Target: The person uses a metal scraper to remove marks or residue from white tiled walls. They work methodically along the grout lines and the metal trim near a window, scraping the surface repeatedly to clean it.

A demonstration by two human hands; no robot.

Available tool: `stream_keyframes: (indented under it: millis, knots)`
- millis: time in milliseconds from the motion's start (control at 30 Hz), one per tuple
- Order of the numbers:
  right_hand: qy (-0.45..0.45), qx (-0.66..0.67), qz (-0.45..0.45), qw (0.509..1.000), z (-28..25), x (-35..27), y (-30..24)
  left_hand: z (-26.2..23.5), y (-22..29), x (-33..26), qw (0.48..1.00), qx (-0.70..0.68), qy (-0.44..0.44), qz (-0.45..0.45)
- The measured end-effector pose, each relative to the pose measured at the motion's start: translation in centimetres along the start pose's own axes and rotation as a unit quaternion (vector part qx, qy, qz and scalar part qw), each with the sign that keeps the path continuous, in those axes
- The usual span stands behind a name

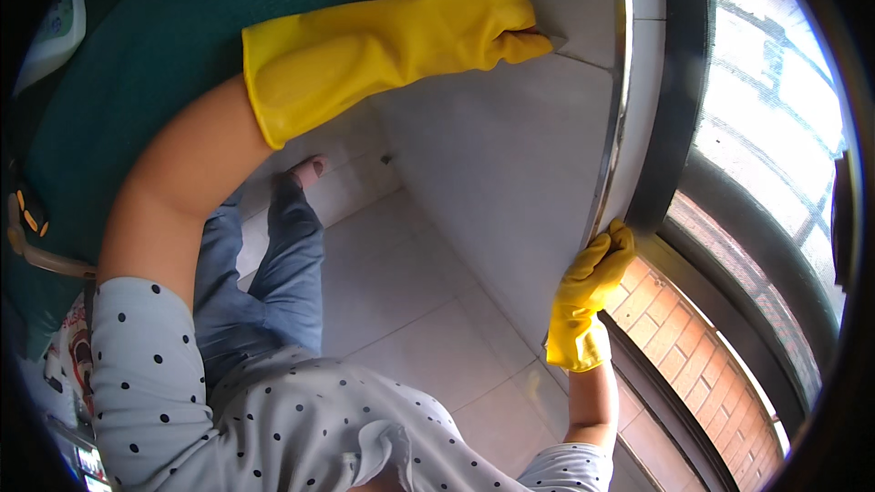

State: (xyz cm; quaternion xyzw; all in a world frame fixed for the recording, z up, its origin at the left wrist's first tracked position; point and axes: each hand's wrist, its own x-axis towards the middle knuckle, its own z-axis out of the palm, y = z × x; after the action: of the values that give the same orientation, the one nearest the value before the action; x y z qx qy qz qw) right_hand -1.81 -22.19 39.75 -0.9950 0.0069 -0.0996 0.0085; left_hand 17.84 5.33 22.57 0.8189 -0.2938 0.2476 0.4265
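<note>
Both my hands wear yellow rubber gloves. My left hand (465,14) reaches across to the top middle and is closed in a fist against the white tiled wall (510,155). A small grey piece (553,38) shows at its fingertips; what it is cannot be told. My right hand (594,278) is lower right, its fingers curled around the metal edge of the window frame (612,137), where the wall meets the dark window surround.
A large green fabric surface (155,46) fills the upper left. Below are pale floor tiles (401,310), my legs in blue jeans (287,264) and a bare foot (310,169). A meshed window (775,118) and a brick wall outside (702,346) lie to the right.
</note>
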Motion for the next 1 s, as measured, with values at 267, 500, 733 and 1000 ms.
stream_keyframes:
  millis: [267, 500, 733, 1000]
  knots:
    - [-0.002, 0.029, 0.014, 0.999, 0.2, -0.2, 0.5, 0.6, -0.5, -2.0, 0.994, 0.027, 0.042, -0.092]
    - [-0.002, 0.015, 0.01, 1.0, -0.1, -0.3, 0.0, 0.1, -3.1, -0.2, 0.983, -0.177, -0.005, -0.042]
    - [0.006, -0.002, -0.006, 1.0, 0.0, -0.2, 0.0, 0.9, -2.2, -0.4, 0.992, -0.112, 0.024, -0.043]
    - [0.009, 0.007, 0.001, 1.0, 0.1, -0.2, 0.4, 0.3, -0.5, -0.6, 0.995, -0.076, 0.012, -0.063]
